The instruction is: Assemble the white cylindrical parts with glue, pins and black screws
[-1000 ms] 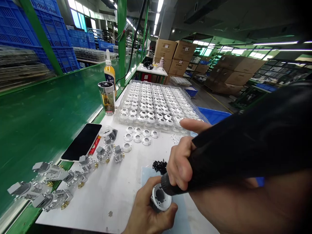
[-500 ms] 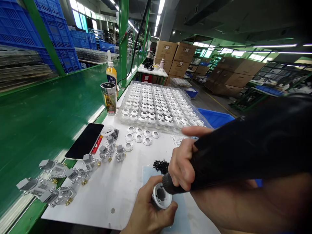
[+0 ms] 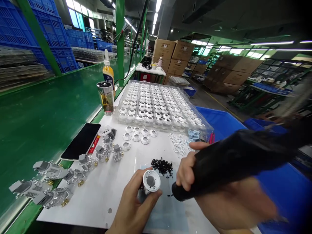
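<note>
My left hand [image 3: 133, 208] grips a small white round housing [image 3: 151, 180] with its open end facing up, low on the white work surface [image 3: 114, 188]. My right hand [image 3: 187, 170] is wrapped round a black electric screwdriver [image 3: 234, 162], whose tip now sits to the right of the housing, apart from it. A heap of small black screws [image 3: 162, 166] lies just behind the housing. Silver screws [image 3: 179, 144] are scattered further back.
A clear tray [image 3: 158, 105] full of white ring parts stands behind, with loose rings [image 3: 138, 135] before it. A phone [image 3: 81, 140], grey metal assemblies [image 3: 48, 183], a glass jar [image 3: 106, 97] and a bottle [image 3: 108, 73] lie left. Blue bins [image 3: 280, 188] sit right, beside a green conveyor [image 3: 44, 110].
The screwdriver has come out of the housing and swung to the right. My left hand has lifted the housing slightly up and to the left.
</note>
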`<state>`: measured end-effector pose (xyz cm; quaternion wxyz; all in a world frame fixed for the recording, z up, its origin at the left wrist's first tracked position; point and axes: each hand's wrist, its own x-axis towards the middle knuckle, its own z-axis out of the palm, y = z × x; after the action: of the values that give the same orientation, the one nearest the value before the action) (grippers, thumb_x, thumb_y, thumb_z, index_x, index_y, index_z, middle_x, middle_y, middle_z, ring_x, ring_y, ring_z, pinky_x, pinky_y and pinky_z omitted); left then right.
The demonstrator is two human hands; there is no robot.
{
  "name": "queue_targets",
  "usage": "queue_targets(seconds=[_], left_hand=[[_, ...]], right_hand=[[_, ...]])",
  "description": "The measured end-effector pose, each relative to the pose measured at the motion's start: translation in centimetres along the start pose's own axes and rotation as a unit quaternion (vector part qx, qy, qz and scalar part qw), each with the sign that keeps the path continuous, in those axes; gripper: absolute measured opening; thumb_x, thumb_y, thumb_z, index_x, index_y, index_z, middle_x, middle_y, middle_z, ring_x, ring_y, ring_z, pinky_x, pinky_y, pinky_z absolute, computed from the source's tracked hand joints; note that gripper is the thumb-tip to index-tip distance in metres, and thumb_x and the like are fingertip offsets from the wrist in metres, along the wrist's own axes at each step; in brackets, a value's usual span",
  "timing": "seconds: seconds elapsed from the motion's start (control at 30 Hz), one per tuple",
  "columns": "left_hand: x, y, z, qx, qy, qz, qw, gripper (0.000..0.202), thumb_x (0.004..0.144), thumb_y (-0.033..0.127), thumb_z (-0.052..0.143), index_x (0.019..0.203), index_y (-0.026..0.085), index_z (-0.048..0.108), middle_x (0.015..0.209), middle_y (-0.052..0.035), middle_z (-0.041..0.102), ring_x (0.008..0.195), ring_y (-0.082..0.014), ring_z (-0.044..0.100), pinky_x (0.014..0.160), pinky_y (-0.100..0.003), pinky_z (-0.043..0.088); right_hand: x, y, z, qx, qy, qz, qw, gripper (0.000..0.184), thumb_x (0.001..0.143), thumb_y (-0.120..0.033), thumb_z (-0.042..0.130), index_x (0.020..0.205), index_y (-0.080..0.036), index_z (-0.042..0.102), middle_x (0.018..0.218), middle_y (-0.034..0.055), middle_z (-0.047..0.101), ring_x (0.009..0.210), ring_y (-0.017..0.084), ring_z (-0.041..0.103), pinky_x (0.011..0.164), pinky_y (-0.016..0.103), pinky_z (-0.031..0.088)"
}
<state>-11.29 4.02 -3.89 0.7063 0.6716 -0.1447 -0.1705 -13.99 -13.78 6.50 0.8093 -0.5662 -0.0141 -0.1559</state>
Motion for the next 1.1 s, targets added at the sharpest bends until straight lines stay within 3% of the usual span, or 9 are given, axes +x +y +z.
queue_targets(seconds=[0.07,0.23,0.33,0.43,0.53,0.63,0.77,0.83,1.1], left_hand=[[0.3,0.4,-0.2,-0.005,0.006,-0.008,1.0,0.02,0.091,0.032,0.076,0.108,0.024,0.069,0.104,-0.0021,0.071,0.098,-0.0219,0.066,0.088,-0.029,0.049],[0.0,0.9,0.5,-0.048,0.046,-0.028,0.997,0.019,0.098,0.04,0.067,0.107,0.023,0.063,0.096,-0.0008,0.068,0.086,-0.0178,0.062,0.081,-0.027,0.048],[0.0,0.5,1.2,-0.046,0.035,-0.044,0.997,0.017,0.091,0.032,0.074,0.095,0.021,0.061,0.081,0.0025,0.062,0.07,-0.0147,0.057,0.067,-0.025,0.046],[0.2,0.1,2.0,-0.039,0.028,-0.047,0.998,0.025,0.076,0.018,0.082,0.091,0.021,0.063,0.08,0.0031,0.065,0.071,-0.016,0.061,0.067,-0.026,0.048],[0.3,0.1,2.7,-0.037,0.016,-0.037,0.999,0.023,0.073,0.017,0.082,0.091,0.021,0.068,0.085,-0.0004,0.073,0.077,-0.0197,0.067,0.071,-0.028,0.05],[0.1,0.3,3.2,-0.023,0.043,-0.027,0.998,0.015,0.077,0.024,0.08,0.085,0.021,0.068,0.079,0.0004,0.071,0.071,-0.0189,0.066,0.067,-0.027,0.049],[-0.1,0.2,3.2,0.003,0.069,-0.018,0.997,0.015,0.079,0.029,0.08,0.085,0.022,0.068,0.078,0.0006,0.071,0.07,-0.0187,0.066,0.065,-0.027,0.05],[-0.2,0.1,3.0,0.017,0.064,-0.013,0.998,0.014,0.081,0.031,0.078,0.087,0.023,0.068,0.08,-0.0002,0.074,0.072,-0.0193,0.068,0.066,-0.027,0.05],[0.4,0.2,2.0,0.054,0.008,0.039,0.998,0.012,0.079,0.018,0.073,0.085,0.025,0.066,0.072,0.0033,0.073,0.061,-0.0148,0.061,0.058,-0.024,0.041]], right_hand=[[-0.2,1.8,-0.4,-0.024,-0.025,-0.024,0.999,0.057,0.089,-0.073,0.063,0.121,-0.026,0.069,0.07,0.0061,0.067,0.058,0.023,0.057,0.057,0.037,0.049],[-0.3,4.1,-2.3,-0.039,-0.062,-0.03,0.997,0.062,0.092,-0.075,0.058,0.129,-0.025,0.063,0.076,0.0058,0.066,0.061,0.024,0.057,0.061,0.04,0.051],[0.2,2.4,-3.0,-0.012,-0.085,-0.009,0.996,0.061,0.09,-0.074,0.062,0.129,-0.027,0.066,0.078,0.0071,0.068,0.064,0.026,0.059,0.065,0.043,0.052],[0.6,-0.1,-2.6,0.005,-0.118,-0.021,0.993,0.06,0.09,-0.074,0.064,0.131,-0.03,0.069,0.081,0.0085,0.07,0.067,0.027,0.062,0.066,0.045,0.055],[0.5,-1.7,-1.1,0.024,-0.066,-0.023,0.997,0.065,0.088,-0.077,0.066,0.128,-0.027,0.071,0.076,0.0077,0.068,0.064,0.025,0.06,0.063,0.041,0.052],[0.3,-2.0,0.1,0.047,-0.019,-0.017,0.999,0.065,0.085,-0.077,0.07,0.124,-0.026,0.073,0.074,0.007,0.069,0.062,0.025,0.059,0.061,0.041,0.052],[0.8,-2.0,-0.2,0.041,-0.084,0.003,0.996,0.058,0.086,-0.072,0.071,0.125,-0.03,0.073,0.079,0.0081,0.071,0.067,0.027,0.063,0.065,0.045,0.055],[1.0,-2.1,-0.9,0.032,-0.119,0.022,0.992,0.057,0.088,-0.072,0.068,0.128,-0.032,0.071,0.083,0.0088,0.072,0.071,0.029,0.064,0.069,0.048,0.055],[0.9,-2.0,-1.3,0.066,-0.119,0.057,0.989,0.055,0.085,-0.07,0.069,0.126,-0.033,0.072,0.084,0.0086,0.071,0.072,0.031,0.064,0.069,0.052,0.055]])
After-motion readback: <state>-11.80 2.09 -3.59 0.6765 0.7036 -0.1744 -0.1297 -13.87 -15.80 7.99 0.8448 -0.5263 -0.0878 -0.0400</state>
